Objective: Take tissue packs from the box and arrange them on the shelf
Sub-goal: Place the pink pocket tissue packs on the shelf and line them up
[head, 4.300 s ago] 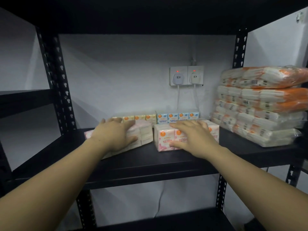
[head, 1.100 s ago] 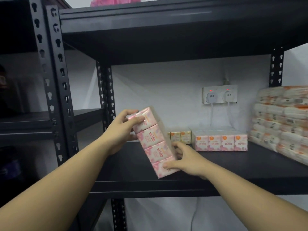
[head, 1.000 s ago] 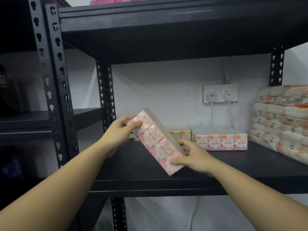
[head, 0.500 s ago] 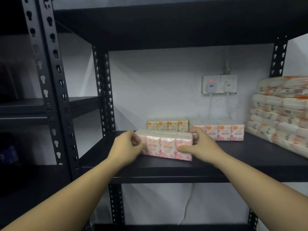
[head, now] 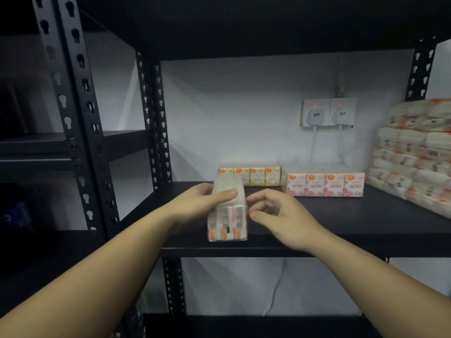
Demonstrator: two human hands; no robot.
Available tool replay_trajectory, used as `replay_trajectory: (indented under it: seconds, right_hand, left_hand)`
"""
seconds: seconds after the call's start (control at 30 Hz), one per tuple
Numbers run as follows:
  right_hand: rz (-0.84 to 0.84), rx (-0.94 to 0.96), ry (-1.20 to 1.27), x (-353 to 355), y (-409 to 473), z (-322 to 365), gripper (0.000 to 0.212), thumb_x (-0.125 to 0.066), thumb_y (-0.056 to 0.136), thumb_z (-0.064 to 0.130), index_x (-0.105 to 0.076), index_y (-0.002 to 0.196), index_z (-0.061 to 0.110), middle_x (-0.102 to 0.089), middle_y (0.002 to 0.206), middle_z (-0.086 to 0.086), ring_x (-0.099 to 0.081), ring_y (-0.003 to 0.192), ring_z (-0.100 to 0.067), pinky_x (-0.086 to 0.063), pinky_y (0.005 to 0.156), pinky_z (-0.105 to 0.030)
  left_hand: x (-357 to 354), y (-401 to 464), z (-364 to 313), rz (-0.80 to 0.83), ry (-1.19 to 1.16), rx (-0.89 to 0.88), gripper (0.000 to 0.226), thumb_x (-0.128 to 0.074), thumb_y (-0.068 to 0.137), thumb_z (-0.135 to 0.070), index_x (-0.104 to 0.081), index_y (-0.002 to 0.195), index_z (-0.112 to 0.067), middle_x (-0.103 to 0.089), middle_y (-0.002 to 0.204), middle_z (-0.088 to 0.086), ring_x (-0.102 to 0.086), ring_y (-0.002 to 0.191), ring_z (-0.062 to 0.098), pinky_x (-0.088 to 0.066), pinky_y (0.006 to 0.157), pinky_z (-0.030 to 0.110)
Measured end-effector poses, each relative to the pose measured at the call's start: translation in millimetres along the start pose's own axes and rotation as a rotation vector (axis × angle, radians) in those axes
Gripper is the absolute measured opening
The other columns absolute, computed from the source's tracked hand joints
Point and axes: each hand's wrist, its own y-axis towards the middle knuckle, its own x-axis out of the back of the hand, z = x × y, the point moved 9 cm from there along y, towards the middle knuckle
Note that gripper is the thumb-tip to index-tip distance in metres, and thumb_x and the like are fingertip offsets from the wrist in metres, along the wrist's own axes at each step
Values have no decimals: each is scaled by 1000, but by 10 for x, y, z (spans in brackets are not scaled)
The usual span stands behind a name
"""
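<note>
While the left hand (head: 202, 203) grips a tissue pack (head: 228, 208) at the shelf's (head: 341, 230) front edge, thumb clamped across it, the right hand (head: 275, 215) hovers beside it, fingers loosely curled, holding nothing.

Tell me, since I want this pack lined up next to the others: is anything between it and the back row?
Nothing visible. The pack, gripped by the left hand, has bare shelf behind it up to the yellow packs.
</note>
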Motion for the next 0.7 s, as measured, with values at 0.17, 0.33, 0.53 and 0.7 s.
replay_trajectory:
  seconds: [0.17, 0.33, 0.53, 0.7]
  right_hand:
    - [-17, 16, -63, -67, 187, -1, 22, -73, 94, 33, -67, 114, 35, -77, 96, 19, -66, 102, 3, -49, 92, -29]
    - [-79, 34, -126, -19, 488, -88, 48, -82, 82, 49, -61, 123, 38, -64, 117, 16, -61, 110, -5, -49, 89, -26]
    - [27, 93, -378, -18, 636, 2, 76, -75, 77, 69, -52, 144, 40, -39, 148, 17, -32, 133, -3, -33, 109, -37]
    - [-40, 102, -515, 135, 555, -116, 44, -71, 93, 45, -60, 135, 37, -56, 141, 17, -48, 131, -9, -40, 115, -46]
  left_hand:
    - [175, -40, -41, -68, 233, 31, 64, -88, 70, -57, -69, 113, -13, -80, 96, -2, -78, 84, 9, -61, 82, 28]
    - [289, -79, -64, -69, 359, 47, 55, -83, 71, -53, -68, 116, -26, -78, 101, -8, -75, 92, 9, -60, 90, 35]
    - [422, -161, -68, 39, 459, -2, 49, -69, 87, -35, -59, 135, -38, -62, 122, -13, -62, 113, 9, -52, 103, 35]
    - [827, -55, 2, -178, 578, -98, 53, -75, 86, -30, -59, 136, -38, -45, 128, -7, -54, 120, 13, -50, 99, 28]
